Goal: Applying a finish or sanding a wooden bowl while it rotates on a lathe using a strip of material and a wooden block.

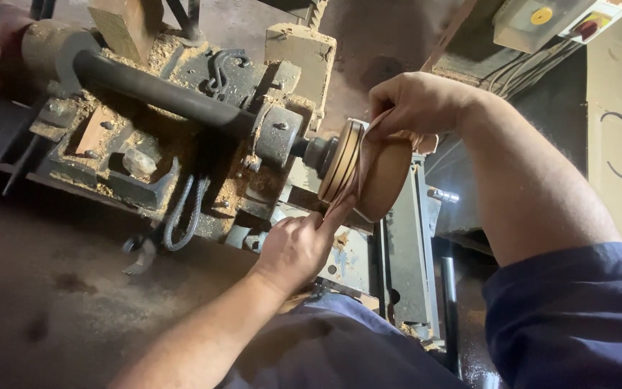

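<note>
— Hands first: what has each got?
— Left hand [298,245] pinches the lower end of a thin sanding strip [360,169]; right hand [415,104] grips the upper end.
— Where's the strip?
— Pulled taut across the round wooden piece [379,176] mounted on the lathe [203,122], in the groove beside its disc.
— Around it?
— Sawdust [174,54] on the machine; a switch box [556,21] up right.
</note>
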